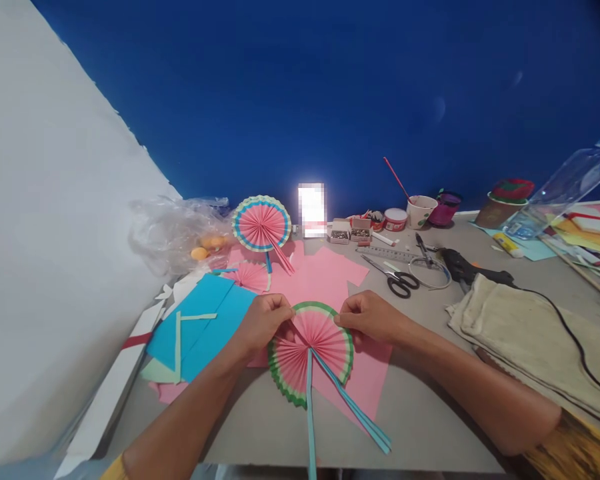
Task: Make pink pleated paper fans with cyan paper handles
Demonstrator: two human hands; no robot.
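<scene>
A pleated pink paper fan (325, 337) with a green border spreads into a nearly full circle near the table's front edge. My left hand (270, 323) pinches its upper left rim, and my right hand (363, 317) pinches the upper right rim. From the fan's centre, light blue paper strips (353, 403) run down, one toward me and several to the lower right. Pink paper sheets (325, 273) lie under and behind the fan. Blue paper (210, 320) with pale green strips (178, 347) lies beside my left forearm.
A finished-looking pink and blue paper fan (261, 223) stands behind, near a bright screen (312, 210). Scissors (397, 283), a ruler (385, 253), a glue gun (473, 267) and a folded cloth (525, 327) lie right. A plastic bag (170, 230) sits left by the wall.
</scene>
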